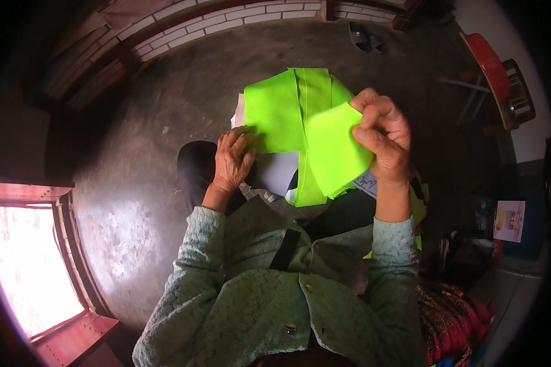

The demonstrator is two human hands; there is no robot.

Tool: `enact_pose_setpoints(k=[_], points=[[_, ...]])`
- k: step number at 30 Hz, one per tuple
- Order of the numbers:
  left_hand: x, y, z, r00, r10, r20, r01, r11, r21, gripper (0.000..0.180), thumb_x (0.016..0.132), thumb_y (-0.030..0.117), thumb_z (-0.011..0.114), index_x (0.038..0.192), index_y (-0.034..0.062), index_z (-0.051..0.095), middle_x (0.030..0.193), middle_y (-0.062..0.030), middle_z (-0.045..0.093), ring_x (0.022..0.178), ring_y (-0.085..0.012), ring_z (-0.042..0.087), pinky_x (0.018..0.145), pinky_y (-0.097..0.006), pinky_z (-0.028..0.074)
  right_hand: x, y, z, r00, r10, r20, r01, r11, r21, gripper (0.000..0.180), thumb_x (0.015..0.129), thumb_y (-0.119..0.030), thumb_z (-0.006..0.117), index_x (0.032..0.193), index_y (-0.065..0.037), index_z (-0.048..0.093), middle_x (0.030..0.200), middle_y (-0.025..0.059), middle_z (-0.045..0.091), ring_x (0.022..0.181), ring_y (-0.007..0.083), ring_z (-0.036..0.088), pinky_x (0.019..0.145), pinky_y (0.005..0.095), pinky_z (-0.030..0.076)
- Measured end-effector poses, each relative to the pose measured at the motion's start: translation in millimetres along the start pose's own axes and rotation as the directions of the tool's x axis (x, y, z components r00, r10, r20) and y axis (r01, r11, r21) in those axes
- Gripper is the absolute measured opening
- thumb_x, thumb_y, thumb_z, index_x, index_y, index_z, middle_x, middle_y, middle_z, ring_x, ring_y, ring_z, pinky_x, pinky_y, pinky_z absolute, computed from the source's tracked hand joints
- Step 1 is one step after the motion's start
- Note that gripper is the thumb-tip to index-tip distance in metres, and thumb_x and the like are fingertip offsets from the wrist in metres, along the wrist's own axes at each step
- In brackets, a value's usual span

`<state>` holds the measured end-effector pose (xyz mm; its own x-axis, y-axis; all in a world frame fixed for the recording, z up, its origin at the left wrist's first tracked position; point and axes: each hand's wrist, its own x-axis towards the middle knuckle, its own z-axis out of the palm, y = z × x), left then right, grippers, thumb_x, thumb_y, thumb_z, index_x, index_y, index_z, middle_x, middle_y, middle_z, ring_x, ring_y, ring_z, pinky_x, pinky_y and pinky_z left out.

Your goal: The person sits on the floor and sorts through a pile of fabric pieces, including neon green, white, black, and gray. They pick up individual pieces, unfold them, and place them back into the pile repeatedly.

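Observation:
My right hand [382,131] is closed on the upper corner of a neon green fabric piece [338,140], pinched between thumb and fingers and raised above the stack. Beneath it, more neon green fabric pieces [272,110] lie overlapping over my lap, with seam-like lines running down them. At the stack's left edge rests my left hand [231,158], its fingers bent and slightly apart, the fingertips by the cloth's lower left corner. Grey material [277,170] shows below the green, and a pale edge [240,110] sticks out at the left.
More neon green fabric [420,205] hangs by my right forearm. To the right stand a red stool-like seat [487,61] and a white printed box or card [509,221]. Dark slippers [360,38] lie on the concrete floor near a brick-patterned wall [226,20]. A bright window or doorway [30,269] is at the left.

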<state>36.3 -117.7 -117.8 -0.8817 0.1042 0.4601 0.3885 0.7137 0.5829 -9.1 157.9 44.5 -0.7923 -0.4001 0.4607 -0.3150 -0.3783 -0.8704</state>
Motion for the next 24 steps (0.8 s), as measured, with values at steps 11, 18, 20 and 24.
enact_pose_setpoints(k=[11,18,20,24], points=[[2,-1,4,0.993,-0.086,-0.085,0.085,0.996,-0.018,0.022,0.082,0.009,0.062,0.103,0.0063,0.064,0.112,-0.0118,0.061,0.104,-0.032,0.056,0.09,-0.04,0.044,-75,88,-35,0.865,0.498,-0.063,-0.464,0.746,-0.477,0.02,0.081,0.007,0.06,0.1,0.0,0.059,0.101,0.0042,0.061,0.099,0.0139,0.059,0.089,0.0282,0.046],[5,2,9,0.988,-0.1,-0.121,0.099,0.995,-0.007,0.022,0.079,0.008,0.064,0.101,0.0062,0.064,0.11,-0.0115,0.061,0.101,-0.0322,0.056,0.089,-0.04,0.044,-84,90,-27,0.872,0.454,-0.182,-0.476,0.699,-0.534,0.02,0.082,-0.002,0.066,0.101,-0.002,0.06,0.108,0.0107,0.063,0.101,0.0221,0.061,0.088,0.0327,0.049],[5,1,9,0.989,-0.09,-0.119,0.092,0.996,0.011,0.023,0.079,0.009,0.065,0.102,0.0057,0.064,0.111,-0.0121,0.06,0.102,-0.0325,0.056,0.089,-0.04,0.044,-81,82,-21,0.947,0.229,-0.224,-0.315,0.548,-0.775,0.018,0.084,-0.004,0.065,0.102,-0.004,0.061,0.116,0.0134,0.058,0.105,0.0273,0.058,0.088,0.0359,0.048],[7,5,5,0.991,-0.066,-0.119,0.074,0.995,0.063,0.026,0.079,0.01,0.064,0.105,0.0044,0.062,0.118,-0.0151,0.058,0.109,-0.0348,0.055,0.093,-0.041,0.043,-73,60,-10,0.977,-0.105,-0.186,-0.152,0.269,-0.951,0.025,0.088,-0.013,0.061,0.112,-0.005,0.062,0.134,0.0185,0.046,0.117,0.0355,0.048,0.096,0.0424,0.039]])
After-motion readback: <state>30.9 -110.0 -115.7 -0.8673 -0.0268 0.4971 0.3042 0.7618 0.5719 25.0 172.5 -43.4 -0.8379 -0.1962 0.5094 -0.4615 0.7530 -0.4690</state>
